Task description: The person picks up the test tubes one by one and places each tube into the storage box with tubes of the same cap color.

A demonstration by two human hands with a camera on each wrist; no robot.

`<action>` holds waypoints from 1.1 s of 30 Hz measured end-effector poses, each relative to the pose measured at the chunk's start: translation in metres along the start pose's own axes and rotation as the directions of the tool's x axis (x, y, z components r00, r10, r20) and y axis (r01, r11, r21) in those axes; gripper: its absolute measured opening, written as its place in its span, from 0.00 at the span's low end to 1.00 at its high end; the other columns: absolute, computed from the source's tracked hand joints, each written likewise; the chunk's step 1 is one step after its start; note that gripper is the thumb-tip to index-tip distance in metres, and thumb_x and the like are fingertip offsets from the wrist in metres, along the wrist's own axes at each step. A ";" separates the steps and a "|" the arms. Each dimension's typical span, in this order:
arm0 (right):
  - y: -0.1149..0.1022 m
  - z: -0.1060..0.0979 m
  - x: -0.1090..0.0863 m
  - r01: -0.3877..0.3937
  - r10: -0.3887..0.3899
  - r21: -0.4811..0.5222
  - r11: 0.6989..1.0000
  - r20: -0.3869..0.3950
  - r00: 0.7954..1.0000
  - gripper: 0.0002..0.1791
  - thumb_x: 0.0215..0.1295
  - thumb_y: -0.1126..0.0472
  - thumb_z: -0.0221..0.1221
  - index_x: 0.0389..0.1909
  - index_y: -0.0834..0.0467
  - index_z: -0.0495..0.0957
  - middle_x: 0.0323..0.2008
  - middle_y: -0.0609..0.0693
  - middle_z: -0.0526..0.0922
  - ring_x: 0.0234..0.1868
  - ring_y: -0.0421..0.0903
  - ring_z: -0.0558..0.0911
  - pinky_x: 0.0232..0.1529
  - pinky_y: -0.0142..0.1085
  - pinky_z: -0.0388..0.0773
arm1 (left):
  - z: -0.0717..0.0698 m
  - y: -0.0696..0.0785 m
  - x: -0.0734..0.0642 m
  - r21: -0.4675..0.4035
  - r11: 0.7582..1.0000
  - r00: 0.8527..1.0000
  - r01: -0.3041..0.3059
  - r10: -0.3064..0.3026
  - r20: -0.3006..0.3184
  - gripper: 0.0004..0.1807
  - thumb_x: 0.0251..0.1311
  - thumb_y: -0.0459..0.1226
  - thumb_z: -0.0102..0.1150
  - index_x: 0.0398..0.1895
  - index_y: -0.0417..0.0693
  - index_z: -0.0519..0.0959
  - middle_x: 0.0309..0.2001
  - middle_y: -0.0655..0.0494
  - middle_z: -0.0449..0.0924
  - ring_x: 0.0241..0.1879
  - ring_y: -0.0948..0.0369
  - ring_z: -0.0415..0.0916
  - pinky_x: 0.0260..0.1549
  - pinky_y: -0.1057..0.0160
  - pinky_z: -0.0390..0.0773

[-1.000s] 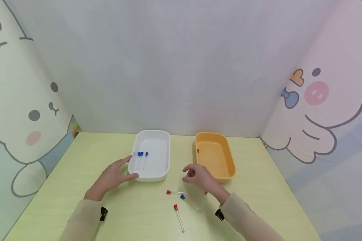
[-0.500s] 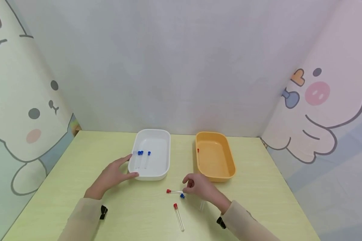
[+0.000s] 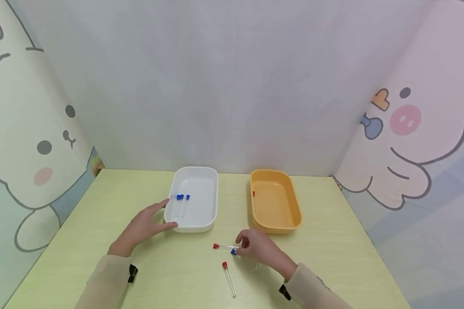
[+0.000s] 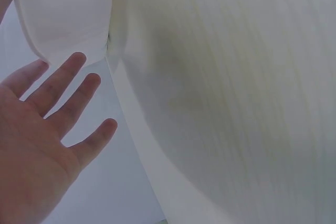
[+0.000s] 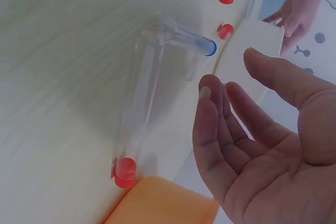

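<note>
My left hand (image 3: 141, 225) rests with spread, straight fingers against the left side of the white tray (image 3: 204, 206); the left wrist view shows fingertips (image 4: 92, 80) near the tray wall (image 4: 68, 19). Inside lie three blue-capped tubes (image 3: 187, 198). Over the table my right hand (image 3: 260, 248) hovers, thumb and bent fingers apart, nothing between them. Below it lies a clear tube with a blue cap (image 3: 233, 252), its body mostly hidden in the head view. A red-capped tube (image 5: 142, 95) meets that tube's bare end.
An orange tray (image 3: 278, 206) stands behind my right hand, with a red cap (image 3: 254, 194) showing along its left wall. Two more red-capped tubes lie on the table: one crosswise (image 3: 217, 246), one nearer me (image 3: 229, 279). A pale curtain hangs behind.
My right hand has come down and nearer, from beside the orange tray to over the blue-capped tube. In the white tray, one tube rolled right, then back left. My left hand stays put.
</note>
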State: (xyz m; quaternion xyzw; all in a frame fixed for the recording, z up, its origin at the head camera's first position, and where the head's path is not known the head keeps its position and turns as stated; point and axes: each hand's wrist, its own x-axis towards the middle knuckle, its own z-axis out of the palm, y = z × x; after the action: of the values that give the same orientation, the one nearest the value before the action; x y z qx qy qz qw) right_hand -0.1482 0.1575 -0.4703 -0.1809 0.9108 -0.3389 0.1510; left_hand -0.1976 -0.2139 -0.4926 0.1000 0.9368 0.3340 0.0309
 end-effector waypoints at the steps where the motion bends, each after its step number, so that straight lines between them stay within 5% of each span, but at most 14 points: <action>1: 0.000 0.001 0.000 -0.005 0.005 -0.001 1.000 0.002 1.000 0.10 0.58 0.64 0.73 0.38 0.63 0.84 0.25 0.45 0.80 0.25 0.37 0.74 0.26 0.28 0.72 | 0.000 -0.001 0.000 0.000 1.000 1.000 0.000 0.000 -0.001 0.57 0.52 0.64 0.72 0.78 0.41 0.63 0.75 0.34 0.66 0.74 0.33 0.63 0.68 0.31 0.70; 12: 0.000 0.009 -0.005 -0.057 0.060 -0.067 0.996 0.036 0.998 0.06 0.58 0.64 0.72 0.34 0.58 0.85 0.23 0.42 0.78 0.24 0.37 0.71 0.26 0.27 0.70 | 0.001 -0.002 0.001 -0.004 1.000 1.000 0.001 -0.001 -0.003 0.57 0.51 0.64 0.72 0.78 0.43 0.64 0.75 0.35 0.66 0.74 0.33 0.63 0.68 0.31 0.70; 23: 0.000 0.022 -0.006 -0.026 0.029 -0.186 0.982 0.013 0.999 0.05 0.57 0.67 0.71 0.33 0.57 0.85 0.21 0.40 0.75 0.23 0.35 0.68 0.26 0.27 0.67 | 0.002 -0.003 0.002 0.000 1.000 1.000 0.017 -0.017 0.003 0.58 0.51 0.66 0.71 0.79 0.43 0.62 0.76 0.34 0.65 0.74 0.33 0.62 0.68 0.31 0.69; 33: -0.011 0.012 -0.006 0.004 -0.007 -0.170 0.986 -0.018 1.000 0.06 0.58 0.64 0.72 0.36 0.58 0.86 0.23 0.41 0.77 0.23 0.34 0.70 0.25 0.27 0.69 | 0.002 -0.005 0.002 -0.003 1.000 1.000 0.010 -0.010 -0.003 0.58 0.51 0.66 0.71 0.79 0.44 0.63 0.76 0.35 0.65 0.75 0.33 0.62 0.68 0.31 0.69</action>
State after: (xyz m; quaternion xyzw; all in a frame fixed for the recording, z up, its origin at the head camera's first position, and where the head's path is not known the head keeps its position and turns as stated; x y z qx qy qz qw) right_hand -0.1360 0.1454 -0.4704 -0.1925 0.9372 -0.2623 0.1259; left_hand -0.2004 -0.2160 -0.4977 0.0945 0.9368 0.3354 0.0311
